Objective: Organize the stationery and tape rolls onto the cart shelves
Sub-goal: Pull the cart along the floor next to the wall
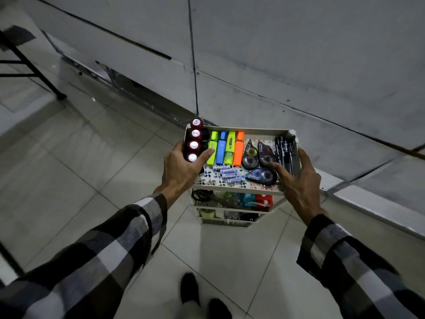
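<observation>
The dark red tape rolls (193,141) stand in a row along the left rim of the cart's top shelf (239,129), clamped by the left hand (184,168). They look perched there; a loose grip could tip them to the floor (76,171). The right hand (296,178) rests open, spread over the correction tapes (259,165), and might nudge them.

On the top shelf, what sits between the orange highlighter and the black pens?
In the head view, two correction tape dispensers lie side by side between the orange highlighter and the black pens; a third lies just nearer, by the right hand.

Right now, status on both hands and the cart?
Left hand gripping row of dark red rolls at top shelf's left edge. Right hand open on cart right rim. Nothing in the way.
</observation>
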The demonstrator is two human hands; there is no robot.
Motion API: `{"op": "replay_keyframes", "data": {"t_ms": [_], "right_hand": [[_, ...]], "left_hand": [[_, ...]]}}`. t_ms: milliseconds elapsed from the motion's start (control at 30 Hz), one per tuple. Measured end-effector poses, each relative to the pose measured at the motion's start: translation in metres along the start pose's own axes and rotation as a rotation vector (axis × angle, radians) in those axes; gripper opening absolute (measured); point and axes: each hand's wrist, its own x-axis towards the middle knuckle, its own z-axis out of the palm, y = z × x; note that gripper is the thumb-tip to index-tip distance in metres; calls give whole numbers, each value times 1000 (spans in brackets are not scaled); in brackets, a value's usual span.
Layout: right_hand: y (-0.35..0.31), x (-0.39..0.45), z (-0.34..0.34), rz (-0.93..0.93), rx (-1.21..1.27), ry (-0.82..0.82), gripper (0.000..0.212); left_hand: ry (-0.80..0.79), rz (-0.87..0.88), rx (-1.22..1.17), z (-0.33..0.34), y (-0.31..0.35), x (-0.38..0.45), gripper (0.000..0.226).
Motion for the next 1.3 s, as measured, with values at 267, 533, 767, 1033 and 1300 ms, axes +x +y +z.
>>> {"op": "replay_keyframes", "data": {"t_ms": [267,533,767,1033,1300], "right_hand": [[-5,33,4,27,-2,13,78],[-20,71,16,91,9,33,81],[-28,105,27,112,9,57,80],[-33,142,35,167,0,110,79],[-36,184,34,221,6,173,84]], "left_hand": [[-49,-14,-58,13,3,35,78],[-63,3,-44,22,2,85,68],[-111,30,-59,35,7,135,77],[-167,77,-32,57,18,194,63],[-209,194,-29,83,40,254,61]]}}
